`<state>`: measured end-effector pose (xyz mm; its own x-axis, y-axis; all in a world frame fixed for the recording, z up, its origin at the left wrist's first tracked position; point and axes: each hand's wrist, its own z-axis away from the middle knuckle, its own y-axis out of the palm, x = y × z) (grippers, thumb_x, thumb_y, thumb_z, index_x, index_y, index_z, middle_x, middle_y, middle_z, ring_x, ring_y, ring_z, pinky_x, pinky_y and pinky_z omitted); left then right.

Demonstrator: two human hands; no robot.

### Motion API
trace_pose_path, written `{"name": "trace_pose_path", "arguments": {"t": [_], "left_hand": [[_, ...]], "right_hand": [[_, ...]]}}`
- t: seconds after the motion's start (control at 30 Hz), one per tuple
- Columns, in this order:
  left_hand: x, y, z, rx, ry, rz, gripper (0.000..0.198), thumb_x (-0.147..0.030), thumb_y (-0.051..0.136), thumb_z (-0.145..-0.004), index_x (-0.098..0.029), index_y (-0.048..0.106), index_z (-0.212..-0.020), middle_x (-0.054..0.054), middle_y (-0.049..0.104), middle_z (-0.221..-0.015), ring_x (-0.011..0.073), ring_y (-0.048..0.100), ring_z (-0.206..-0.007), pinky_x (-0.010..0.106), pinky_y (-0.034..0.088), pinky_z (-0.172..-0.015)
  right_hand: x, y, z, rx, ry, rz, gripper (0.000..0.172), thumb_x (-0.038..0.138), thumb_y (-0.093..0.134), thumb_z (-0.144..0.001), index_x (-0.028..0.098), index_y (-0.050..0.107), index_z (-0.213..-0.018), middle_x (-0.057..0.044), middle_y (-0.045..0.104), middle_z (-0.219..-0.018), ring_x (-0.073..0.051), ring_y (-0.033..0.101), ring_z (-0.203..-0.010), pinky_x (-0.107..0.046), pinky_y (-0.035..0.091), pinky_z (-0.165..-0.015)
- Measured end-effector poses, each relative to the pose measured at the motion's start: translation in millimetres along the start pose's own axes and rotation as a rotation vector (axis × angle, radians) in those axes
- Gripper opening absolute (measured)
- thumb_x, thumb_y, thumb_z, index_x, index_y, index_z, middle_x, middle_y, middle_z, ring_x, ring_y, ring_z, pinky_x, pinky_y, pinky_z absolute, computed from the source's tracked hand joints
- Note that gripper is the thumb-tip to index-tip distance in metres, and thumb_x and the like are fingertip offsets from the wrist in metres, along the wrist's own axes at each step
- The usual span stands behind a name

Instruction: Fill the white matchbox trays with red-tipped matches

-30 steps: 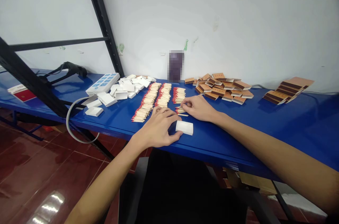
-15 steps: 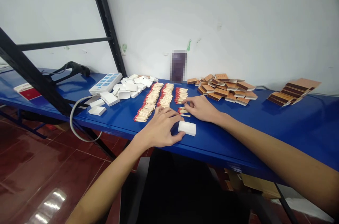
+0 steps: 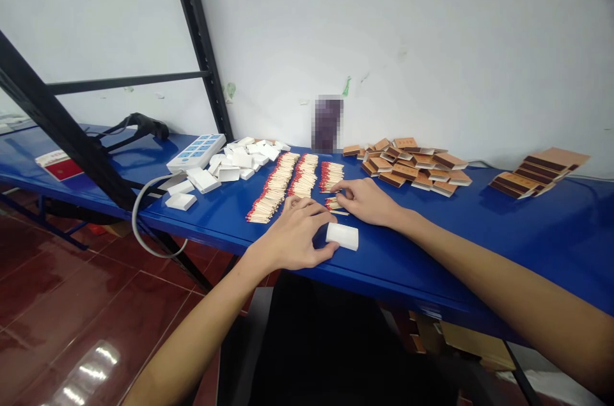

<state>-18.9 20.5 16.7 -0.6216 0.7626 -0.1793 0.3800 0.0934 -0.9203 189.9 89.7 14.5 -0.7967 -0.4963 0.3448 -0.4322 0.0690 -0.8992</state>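
Note:
My left hand [image 3: 303, 233] rests on the blue table with its fingers spread and thumb apart. Its thumb tip lies against the near edge of a white matchbox tray [image 3: 342, 236], and the fingers arch beyond the tray's left side. My right hand [image 3: 367, 200] is curled, thumb and index tips close together on a few red-tipped matches [image 3: 336, 206]. Just beyond lies a short row of matches [image 3: 331, 176]. Two longer rows of matches, a left row [image 3: 273, 185] and a middle row [image 3: 303, 176], stretch away beyond my left hand.
Empty white trays [image 3: 235, 160] are heaped at the back left, near a power strip [image 3: 197, 151] with a looping grey cable [image 3: 135, 227]. Brown matchbox sleeves [image 3: 407, 166] are piled back right, with more stacked sleeves [image 3: 537, 172] farther right. A black metal frame [image 3: 199, 41] stands at left.
The whole view has shifted slightly. Both hands keep nearly the same places, with my right fingertips still at the matches and the white tray still by my left thumb.

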Motion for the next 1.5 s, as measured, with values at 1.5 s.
{"name": "trace_pose_path", "arguments": {"t": [1.5], "left_hand": [[1.9, 0.4, -1.4, 0.002, 0.028, -0.003, 0.028, -0.04, 0.061, -0.088, -0.02, 0.063, -0.108, 0.005, 0.065, -0.11, 0.0253, 0.054, -0.109, 0.044, 0.029, -0.1]], "right_hand": [[-1.5, -1.5, -2.9, -0.04, 0.035, 0.002, 0.038, 0.019, 0.046, -0.085, 0.014, 0.075, -0.108, -0.001, 0.065, -0.062, -0.014, 0.054, -0.058, -0.025, 0.038, -0.064]]}}
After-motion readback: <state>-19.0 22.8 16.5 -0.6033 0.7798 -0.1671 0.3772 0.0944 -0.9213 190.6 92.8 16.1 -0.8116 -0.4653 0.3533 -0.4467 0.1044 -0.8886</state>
